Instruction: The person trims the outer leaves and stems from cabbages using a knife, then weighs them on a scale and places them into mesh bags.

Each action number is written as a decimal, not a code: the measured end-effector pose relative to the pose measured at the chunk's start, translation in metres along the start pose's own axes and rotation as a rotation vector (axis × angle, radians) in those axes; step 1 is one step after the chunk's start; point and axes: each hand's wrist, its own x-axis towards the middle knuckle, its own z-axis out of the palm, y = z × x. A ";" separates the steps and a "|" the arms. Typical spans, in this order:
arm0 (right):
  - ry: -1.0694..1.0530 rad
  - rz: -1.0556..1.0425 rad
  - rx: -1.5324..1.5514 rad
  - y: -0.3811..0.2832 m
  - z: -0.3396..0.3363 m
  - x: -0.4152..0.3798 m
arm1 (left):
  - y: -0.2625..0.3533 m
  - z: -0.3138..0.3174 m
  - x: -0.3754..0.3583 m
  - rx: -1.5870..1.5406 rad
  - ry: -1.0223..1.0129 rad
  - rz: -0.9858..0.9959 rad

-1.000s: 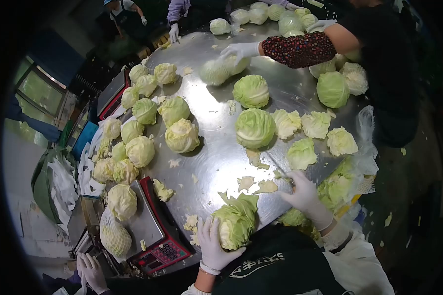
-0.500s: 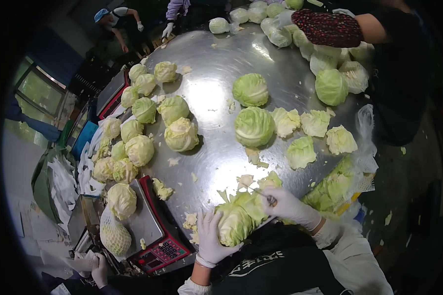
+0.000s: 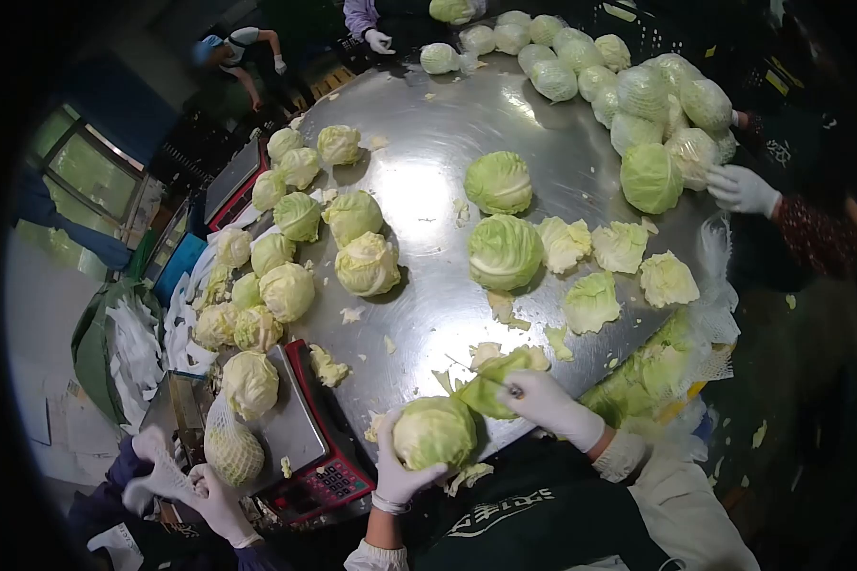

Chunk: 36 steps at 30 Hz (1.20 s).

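My gloved left hand (image 3: 400, 473) is wrapped round the left and lower side of a trimmed pale green cabbage (image 3: 435, 433) at the near table edge. Just right of it, my gloved right hand (image 3: 548, 403) grips a knife (image 3: 513, 389) whose thin blade points up and left. A loose green outer leaf (image 3: 493, 388) lies against that hand, between the knife and the cabbage. Leaf scraps (image 3: 468, 479) sit below the cabbage. Two whole cabbages (image 3: 505, 251) stand farther up the table.
Round metal table (image 3: 428, 124). Left: several cabbages (image 3: 287, 291), a red scale (image 3: 328, 476), a netted cabbage (image 3: 233, 452) and a co-worker's gloved hands (image 3: 214, 504). Right: detached leaves (image 3: 622, 247), wrapped cabbages (image 3: 643, 92), another person's gloved hand (image 3: 743, 190). More people stand beyond.
The outer leaf has come away from the cabbage, which now shows a paler, rounder face. The co-worker's arm at upper right has drawn back to the table's right edge. The view has shifted slightly.
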 end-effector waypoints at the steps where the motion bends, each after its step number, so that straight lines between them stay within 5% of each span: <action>1: 0.093 0.014 -0.062 0.017 -0.007 -0.006 | 0.004 -0.001 0.001 0.003 0.010 0.004; 3: 0.173 0.140 -0.007 0.020 -0.042 -0.026 | 0.010 -0.001 0.004 -0.786 -0.034 -0.297; 4: 0.254 0.146 0.004 0.041 -0.057 -0.039 | -0.041 -0.006 -0.008 -0.896 -0.033 -0.354; 7: 0.521 0.223 -0.359 0.073 -0.105 -0.078 | -0.033 0.004 -0.008 -1.319 0.006 -0.460; 9: 0.629 0.127 -0.385 0.045 -0.119 -0.088 | -0.024 0.014 0.001 -1.205 -0.042 -0.473; 11: 0.745 0.036 -0.411 0.020 -0.122 -0.091 | -0.012 0.027 0.009 -1.712 -0.143 -0.626; 13: 0.618 -0.149 -0.264 -0.009 -0.109 -0.083 | -0.009 0.038 0.016 -1.742 -0.200 -0.627; 17: 0.296 -0.261 -0.113 -0.040 -0.068 -0.072 | -0.003 0.052 0.022 -1.331 -0.258 -0.565; 26: 0.135 -0.235 -0.001 -0.067 -0.043 -0.056 | 0.018 0.056 0.023 -1.335 -0.171 -0.565; 30: 0.262 -0.121 0.002 -0.049 -0.044 -0.053 | 0.014 0.032 0.055 -1.468 -0.225 -0.451; 35: 0.356 -0.014 0.089 -0.012 -0.044 -0.069 | 0.043 -0.032 0.141 -1.411 0.006 -0.107; 36: 0.399 0.013 0.128 -0.007 -0.042 -0.072 | 0.050 -0.043 0.165 -1.347 0.236 -0.091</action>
